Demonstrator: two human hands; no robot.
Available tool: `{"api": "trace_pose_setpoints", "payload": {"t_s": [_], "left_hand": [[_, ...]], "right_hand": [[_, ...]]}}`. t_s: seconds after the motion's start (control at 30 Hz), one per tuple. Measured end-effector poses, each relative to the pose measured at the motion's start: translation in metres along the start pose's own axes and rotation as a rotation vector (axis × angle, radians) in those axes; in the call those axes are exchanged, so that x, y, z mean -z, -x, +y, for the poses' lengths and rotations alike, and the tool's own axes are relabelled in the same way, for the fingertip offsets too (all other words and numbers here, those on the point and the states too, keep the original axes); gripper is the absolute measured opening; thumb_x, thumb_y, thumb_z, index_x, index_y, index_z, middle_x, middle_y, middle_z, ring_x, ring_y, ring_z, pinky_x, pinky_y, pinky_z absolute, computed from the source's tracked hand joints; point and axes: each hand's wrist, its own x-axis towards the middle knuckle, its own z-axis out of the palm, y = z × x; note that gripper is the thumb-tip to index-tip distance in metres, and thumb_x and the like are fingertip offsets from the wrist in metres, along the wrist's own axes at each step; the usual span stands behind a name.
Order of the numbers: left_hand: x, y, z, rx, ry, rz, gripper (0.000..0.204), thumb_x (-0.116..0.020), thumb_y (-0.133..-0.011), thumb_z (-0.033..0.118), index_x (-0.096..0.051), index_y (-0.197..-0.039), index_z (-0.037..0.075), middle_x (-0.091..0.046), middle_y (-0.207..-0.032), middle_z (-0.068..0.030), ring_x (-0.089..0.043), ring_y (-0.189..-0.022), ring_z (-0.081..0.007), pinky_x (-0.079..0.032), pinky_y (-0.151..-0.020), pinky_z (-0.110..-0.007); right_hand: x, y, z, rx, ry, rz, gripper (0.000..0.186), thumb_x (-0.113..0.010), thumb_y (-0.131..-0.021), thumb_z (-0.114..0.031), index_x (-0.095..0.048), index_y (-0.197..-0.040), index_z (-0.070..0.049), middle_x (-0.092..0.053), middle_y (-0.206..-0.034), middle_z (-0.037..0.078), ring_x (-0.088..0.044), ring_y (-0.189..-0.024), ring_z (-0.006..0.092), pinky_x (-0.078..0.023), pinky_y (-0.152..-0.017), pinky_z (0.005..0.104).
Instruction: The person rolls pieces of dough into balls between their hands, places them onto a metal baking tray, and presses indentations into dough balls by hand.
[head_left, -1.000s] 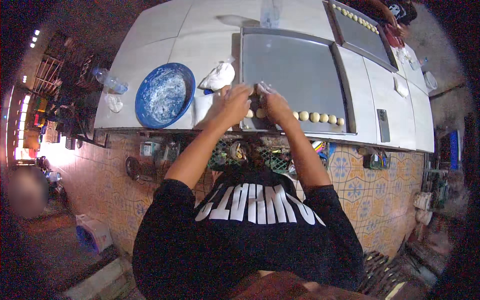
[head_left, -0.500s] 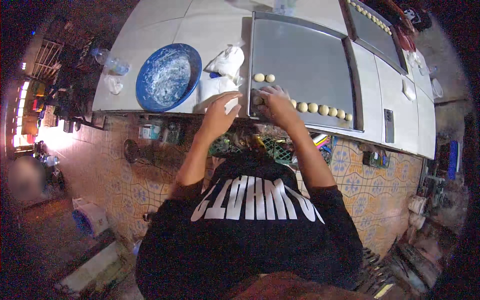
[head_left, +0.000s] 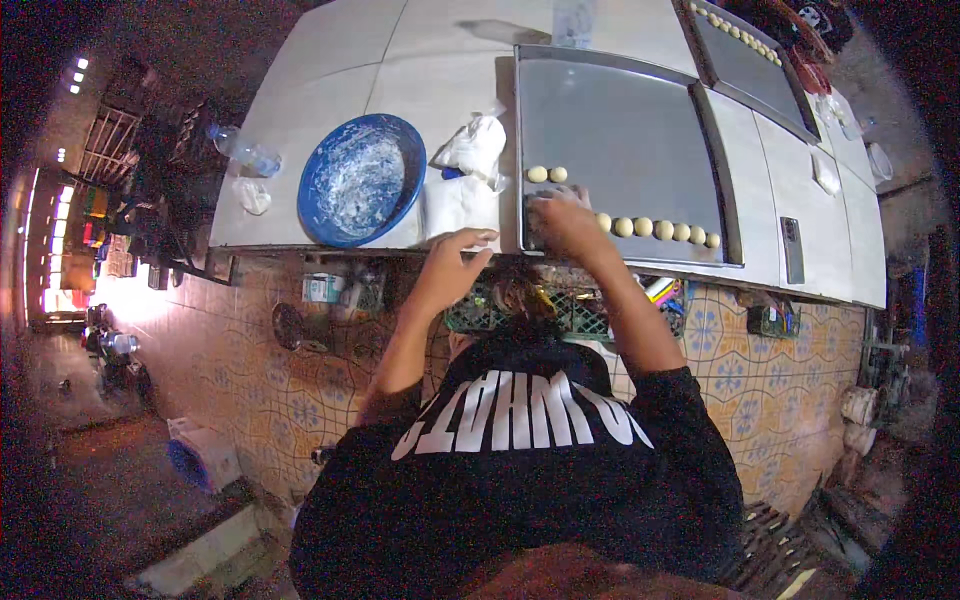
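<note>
My right hand [head_left: 568, 222] is curled down over the front left corner of a grey metal tray [head_left: 622, 130]. Its fingers hide whatever lies beneath them. To its right, several pale dough balls [head_left: 643, 228] run along the tray's front edge, and two more dough balls [head_left: 547, 174] sit just beyond my fingers. My left hand [head_left: 455, 270] rests at the table's front edge, thumb apart from the fingers, with nothing seen in it. It is nearest to a white plastic bag [head_left: 462, 207], and a blue basin [head_left: 318, 200] dusted with white powder stands farther left.
Another tray [head_left: 745, 75] with a row of dough balls lies at the far right of the white tiled table [head_left: 755, 190]. A phone [head_left: 792, 250] lies near the right front edge. Clear plastic bottles [head_left: 245, 152] lie at the left. Green crates [head_left: 590, 318] stand under the table.
The view has shifted, so the table sits lower and farther right. My right hand's fingers, spread before, are now more curled over the same tray corner. My left hand stays near the edge.
</note>
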Motion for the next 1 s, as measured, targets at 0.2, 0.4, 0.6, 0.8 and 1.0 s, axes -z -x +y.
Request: {"api": "trace_pose_setpoints", "payload": {"t_s": [0.2,0.4,0.6,0.8,1.0], "left_hand": [[0.009,0.003,0.000,0.044,0.108,-0.071,0.033,-0.064,-0.099,0.005,-0.065,-0.131,-0.001,-0.071,-0.129,-0.0128,-0.068,-0.112,-0.0170,-0.052,-0.097,-0.033],[-0.026,-0.024,0.008,0.053,0.798,-0.047,0.041,-0.053,-0.109,0.023,-0.054,-0.144,0.003,-0.066,-0.132,-0.0072,-0.064,-0.118,-0.0174,-0.049,-0.102,-0.033],[-0.043,-0.036,0.054,0.216,1.253,-0.122,0.038,-0.043,-0.113,0.033,-0.058,-0.138,0.008,-0.064,-0.128,-0.0034,-0.061,-0.117,-0.0159,-0.051,-0.098,-0.035],[-0.045,-0.030,0.053,0.283,1.044,-0.160,0.034,-0.055,-0.109,0.030,-0.062,-0.133,0.006,-0.067,-0.118,-0.0001,-0.062,-0.106,-0.0102,-0.051,-0.091,-0.030],[-0.047,-0.025,0.039,0.252,0.853,-0.140,0.027,-0.061,-0.106,0.018,-0.066,-0.128,0.003,-0.068,-0.111,0.0020,-0.062,-0.099,-0.0072,-0.050,-0.088,-0.025]], "right_hand": [[0.037,0.000,-0.019,-0.119,-0.158,-0.025,0.031,-0.069,-0.091,-0.021,-0.072,-0.118,-0.006,-0.071,-0.112,0.021,-0.065,-0.111,0.0395,-0.047,-0.100,0.0494],[0.039,0.023,-0.046,-0.018,-0.717,0.389,0.030,-0.072,-0.089,-0.014,-0.071,-0.117,-0.003,-0.071,-0.106,0.019,-0.068,-0.101,0.0376,-0.054,-0.091,0.0454],[0.059,0.038,-0.084,-0.041,-0.655,0.532,0.040,-0.074,-0.087,-0.005,-0.068,-0.127,-0.005,-0.068,-0.112,0.018,-0.069,-0.099,0.0347,-0.055,-0.086,0.0403],[0.054,0.054,-0.071,-0.100,-0.431,0.588,0.049,-0.076,-0.075,0.000,-0.069,-0.124,-0.008,-0.068,-0.117,0.018,-0.065,-0.108,0.0399,-0.053,-0.093,0.0457],[0.057,0.065,-0.071,-0.082,-0.666,0.496,0.038,-0.075,-0.088,-0.007,-0.068,-0.125,-0.005,-0.068,-0.118,0.016,-0.066,-0.107,0.0303,-0.050,-0.097,0.0393]]}}
